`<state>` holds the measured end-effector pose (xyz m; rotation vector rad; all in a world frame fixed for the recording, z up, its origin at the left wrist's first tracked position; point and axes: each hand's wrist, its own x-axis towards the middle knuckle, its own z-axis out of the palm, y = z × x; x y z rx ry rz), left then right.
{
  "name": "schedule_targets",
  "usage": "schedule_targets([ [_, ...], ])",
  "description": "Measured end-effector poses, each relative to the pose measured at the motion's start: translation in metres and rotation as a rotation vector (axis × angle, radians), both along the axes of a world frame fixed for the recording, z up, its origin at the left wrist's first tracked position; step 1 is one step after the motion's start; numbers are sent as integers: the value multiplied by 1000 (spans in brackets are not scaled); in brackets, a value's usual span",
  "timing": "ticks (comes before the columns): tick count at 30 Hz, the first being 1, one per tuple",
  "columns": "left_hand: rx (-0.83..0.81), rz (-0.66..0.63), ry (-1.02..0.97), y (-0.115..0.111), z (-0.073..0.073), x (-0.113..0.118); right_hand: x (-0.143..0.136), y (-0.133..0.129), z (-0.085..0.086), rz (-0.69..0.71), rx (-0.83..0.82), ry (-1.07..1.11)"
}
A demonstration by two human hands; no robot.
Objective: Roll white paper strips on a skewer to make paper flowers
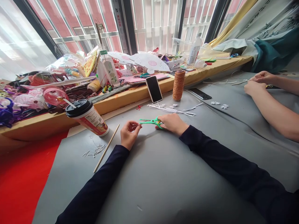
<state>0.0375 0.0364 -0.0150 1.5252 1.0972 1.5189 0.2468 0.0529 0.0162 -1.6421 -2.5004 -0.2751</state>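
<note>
My right hand [174, 123] grips the handles of green scissors [153, 121], their blades parted and pointing left. The lower blade reaches the fingertips of my left hand [129, 133]. That hand is pinched closed on a small white piece that looks like cord, mostly hidden by the fingers. Beyond my hands lie white cords [175, 110] with small white knotted pieces by them, and a tiny red knotted piece [138, 107]. Left of my left hand are a thin wooden stick [106, 147] and a little heap of cord scraps [97, 151].
A lidded paper cup [87, 118] with a straw stands at left. A propped phone [154, 89], a spool of orange twine [178, 85] and a flat phone [200, 93] sit farther back. Another person's hands [258, 82] work at right. The sill [126, 96] is heaped with craft items.
</note>
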Motion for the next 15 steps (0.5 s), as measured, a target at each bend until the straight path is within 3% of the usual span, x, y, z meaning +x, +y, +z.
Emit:
schedule_targets([
  [15, -31, -4, -94, 2, 1, -1, -4, -3, 3, -7, -53, -24],
])
